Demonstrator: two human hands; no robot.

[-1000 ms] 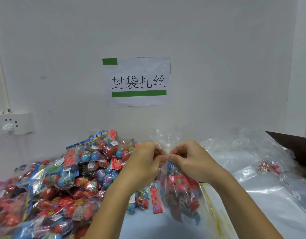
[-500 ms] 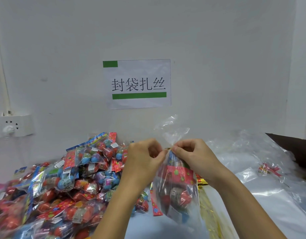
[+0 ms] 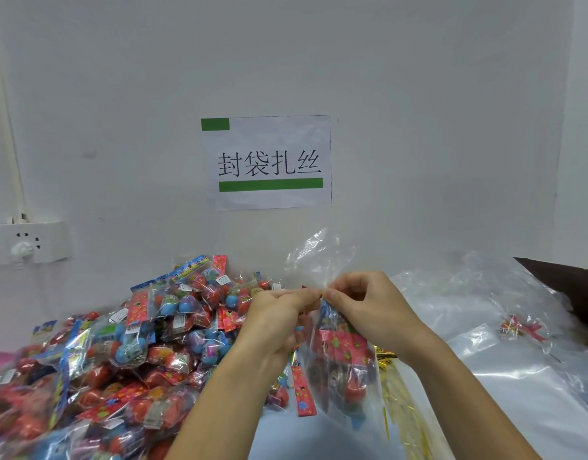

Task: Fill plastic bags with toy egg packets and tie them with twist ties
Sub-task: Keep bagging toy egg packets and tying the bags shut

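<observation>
The clear plastic bag (image 3: 339, 353), loaded with a red toy egg packet (image 3: 344, 343), hangs above the bench (image 3: 518, 393) in front of the person, its neck gathered at the top and its loose mouth flaring up toward the wall. A gold twist tie (image 3: 320, 292) shows as a small glint at that neck; how many turns it has cannot be told. The left hand (image 3: 279, 313) has its grip closed in a pinch on the neck and tie, and the right hand (image 3: 362, 303) pinches the same spot from the other side. The likely failure is slippage: the film is slick and the bag's weight hangs from the pinch, so a loosened finger could let the gather spread or the tie unwind. A tie wound too low might catch the packet's header. The heap of loose packets (image 3: 120, 353) lies just left, spare gold ties (image 3: 395, 393) below the bag, empty bags (image 3: 485, 343) to the right.
</observation>
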